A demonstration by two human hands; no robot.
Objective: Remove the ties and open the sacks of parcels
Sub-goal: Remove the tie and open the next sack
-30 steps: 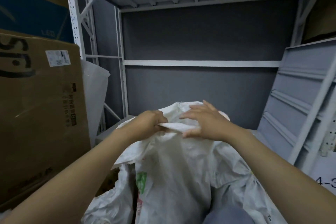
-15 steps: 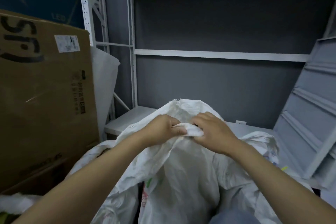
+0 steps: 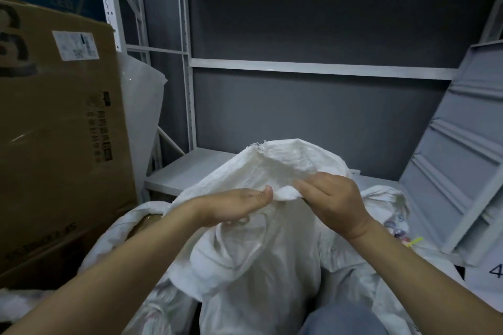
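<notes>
- The cardboard box (image 3: pixel 62 144) is crowding the left side, so the sacks are getting little room. If the mouth is dragged open sideways, parcels could be spilling into the gap at the box's foot.
- The grey panel (image 3: pixel 449 171) is leaning loose at the right, near the sacks. A hard tug on the fabric could be jolting it and sending it sliding down.
- The white woven sack (image 3: pixel 258 266) is standing in the middle, before the low shelf, between box and panel, with its top bunched and raised. Its upper edge is fraying, so pulling the sides apart may be tearing the weave rather than opening it.
- The left hand (image 3: pixel 234 207) is pinching the rolled hem (image 3: pixel 287 193) between thumb and curled fingers. The right hand (image 3: pixel 337 204) is gripping the same roll just beside it, fingertips curled over. With both holds so close, the fabric may be slipping free.
- Whether a tie is hiding inside that roll, I cannot tell.
- A yellow tie (image 3: pixel 414 241) is lying on the neighbouring sack (image 3: pixel 386 198) at the right, and it is risking being overlooked.
</notes>
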